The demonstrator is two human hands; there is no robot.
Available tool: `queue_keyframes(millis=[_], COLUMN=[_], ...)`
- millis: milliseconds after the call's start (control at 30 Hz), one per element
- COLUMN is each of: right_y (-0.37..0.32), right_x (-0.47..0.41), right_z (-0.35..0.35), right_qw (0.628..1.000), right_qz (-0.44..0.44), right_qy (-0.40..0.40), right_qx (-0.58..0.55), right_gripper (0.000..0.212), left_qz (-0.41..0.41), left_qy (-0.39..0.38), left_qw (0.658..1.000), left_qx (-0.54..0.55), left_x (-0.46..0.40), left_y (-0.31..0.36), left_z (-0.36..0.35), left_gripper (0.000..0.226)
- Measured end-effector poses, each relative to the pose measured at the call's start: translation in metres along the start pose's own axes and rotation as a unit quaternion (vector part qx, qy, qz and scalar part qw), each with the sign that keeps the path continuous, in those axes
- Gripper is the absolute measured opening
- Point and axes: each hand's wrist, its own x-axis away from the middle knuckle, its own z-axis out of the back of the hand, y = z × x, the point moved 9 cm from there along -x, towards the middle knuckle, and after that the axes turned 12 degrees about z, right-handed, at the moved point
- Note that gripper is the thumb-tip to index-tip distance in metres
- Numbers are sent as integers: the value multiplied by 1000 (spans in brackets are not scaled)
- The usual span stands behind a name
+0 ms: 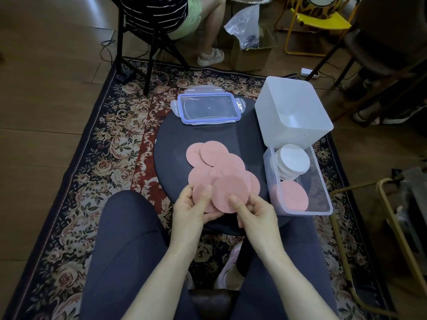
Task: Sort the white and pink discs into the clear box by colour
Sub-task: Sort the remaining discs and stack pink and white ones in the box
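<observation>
Several pink discs [209, 159] lie overlapping on the round dark table [175, 137]. At the table's near edge my left hand [191, 210] holds a pink disc [200, 190], thumb on top. My right hand [256, 212] pinches a larger-looking pink disc [228, 192] by its lower edge. The clear box [323, 199] stands at the right of the table. Its far half holds a leaning stack of white discs [293, 160]; its near half holds pink discs [292, 196].
A tall white tub [293, 112] stands behind the clear box. The box's blue-rimmed lid [209, 108] lies at the table's far side. A seated person [208, 31], a chair, a cardboard box and cables lie beyond the patterned rug [111, 144].
</observation>
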Motion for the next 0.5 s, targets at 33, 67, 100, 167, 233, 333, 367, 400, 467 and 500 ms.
queue_keyframes(millis=[33, 67, 100, 167, 233, 333, 367, 400, 467, 500], right_y=[0, -1, -5, -17, -23, -21, -21, -22, -24, -24], right_x=[0, 1, 1, 4, 6, 9, 11, 14, 20, 23], right_z=[0, 1, 3, 6, 5, 3, 2, 2, -2, -5], right_qw=[1000, 998, 993, 966, 936, 920, 922, 924, 925, 925], right_qz=[11, 28, 52, 106, 129, 135, 138, 143, 159, 166], right_qy=[0, 3, 7, 11, -6, -21, -22, -25, -39, -47], right_qx=[21, 54, 104, 234, 329, 366, 360, 353, 342, 337], right_gripper=[47, 47, 42, 29, 29, 29, 26, 24, 21, 20], left_qz=[6, 8, 6, -4, -18, -36, -38, -39, -37, -35], left_qy=[-1, 8, 20, 43, 64, 99, 108, 115, 122, 123], left_qw=[1000, 1000, 1000, 999, 998, 994, 993, 992, 991, 991], left_qx=[2, 2, 0, 0, 4, 23, 31, 38, 46, 47], left_x=[1, 1, 1, 1, 0, -1, -2, -3, -5, -5], left_y=[-3, -5, -6, -5, -1, 6, 7, 8, 8, 8], left_z=[0, 1, 4, 8, 13, 21, 24, 26, 28, 28], left_gripper=[24, 24, 22, 15, 10, 11, 12, 12, 13, 14])
